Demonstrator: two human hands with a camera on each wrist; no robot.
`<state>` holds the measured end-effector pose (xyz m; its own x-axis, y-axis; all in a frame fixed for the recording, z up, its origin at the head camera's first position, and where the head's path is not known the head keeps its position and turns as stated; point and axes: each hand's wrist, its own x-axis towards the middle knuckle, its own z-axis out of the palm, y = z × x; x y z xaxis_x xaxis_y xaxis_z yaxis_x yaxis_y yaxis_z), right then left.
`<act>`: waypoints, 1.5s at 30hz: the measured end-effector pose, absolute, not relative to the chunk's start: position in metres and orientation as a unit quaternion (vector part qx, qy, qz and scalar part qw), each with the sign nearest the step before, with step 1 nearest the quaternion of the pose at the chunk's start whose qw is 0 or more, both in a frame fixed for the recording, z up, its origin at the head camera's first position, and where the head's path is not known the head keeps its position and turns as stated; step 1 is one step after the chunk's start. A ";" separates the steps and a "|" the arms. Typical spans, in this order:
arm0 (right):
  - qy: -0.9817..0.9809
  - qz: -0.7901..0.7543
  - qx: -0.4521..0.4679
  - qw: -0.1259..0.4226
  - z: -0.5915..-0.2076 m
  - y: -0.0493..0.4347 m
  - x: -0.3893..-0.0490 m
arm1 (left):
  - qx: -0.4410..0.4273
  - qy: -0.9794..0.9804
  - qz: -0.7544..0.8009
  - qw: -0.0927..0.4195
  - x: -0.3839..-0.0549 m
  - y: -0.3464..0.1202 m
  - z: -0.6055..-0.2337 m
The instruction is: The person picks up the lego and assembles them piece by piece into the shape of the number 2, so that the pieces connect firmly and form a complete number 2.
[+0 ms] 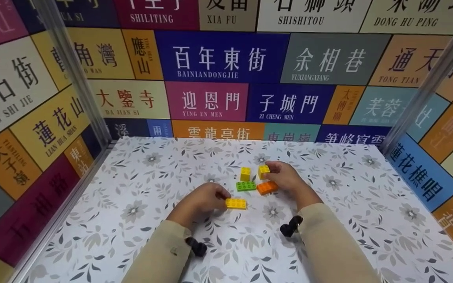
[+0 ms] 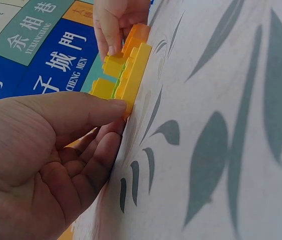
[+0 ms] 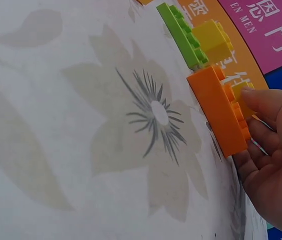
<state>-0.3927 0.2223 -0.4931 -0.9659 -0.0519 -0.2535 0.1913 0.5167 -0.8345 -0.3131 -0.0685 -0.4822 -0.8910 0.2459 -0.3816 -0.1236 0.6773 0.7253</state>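
Note:
My left hand [image 1: 205,197] pinches the left end of a long yellow toy brick [image 1: 236,204] lying flat on the table. In the left wrist view the thumb is on one side of this brick [image 2: 136,75], with the fingers curled behind. Farther back, my right hand [image 1: 287,179] holds a small yellow brick [image 1: 263,172] between thumb and fingers. That small brick [image 3: 242,95] is partly hidden in the right wrist view. An orange brick [image 1: 267,188] sits just in front of it. To their left are a green brick [image 1: 246,186] and another small yellow brick [image 1: 245,173].
A white cloth with grey flowers and leaves [image 1: 132,243] covers the table. Behind it rises a wall of coloured street-name signs [image 1: 222,57]. Clear upright posts [image 1: 79,78] stand at the back corners. Black camera mounts [image 1: 197,247] are on both wrists.

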 end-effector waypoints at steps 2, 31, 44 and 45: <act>0.859 -0.495 0.045 0.124 -0.492 0.223 -0.393 | 0.032 0.885 0.402 0.234 -0.313 -0.068 -0.481; 0.872 -0.480 0.020 0.094 -0.466 0.214 -0.362 | 0.058 0.885 0.402 0.226 -0.316 -0.067 -0.490; 0.859 -0.503 -0.046 0.083 -0.459 0.181 -0.331 | 0.052 0.887 0.396 0.231 -0.319 -0.068 -0.488; 0.858 -0.504 -0.052 0.083 -0.459 0.179 -0.330 | 0.052 0.887 0.396 0.231 -0.319 -0.068 -0.487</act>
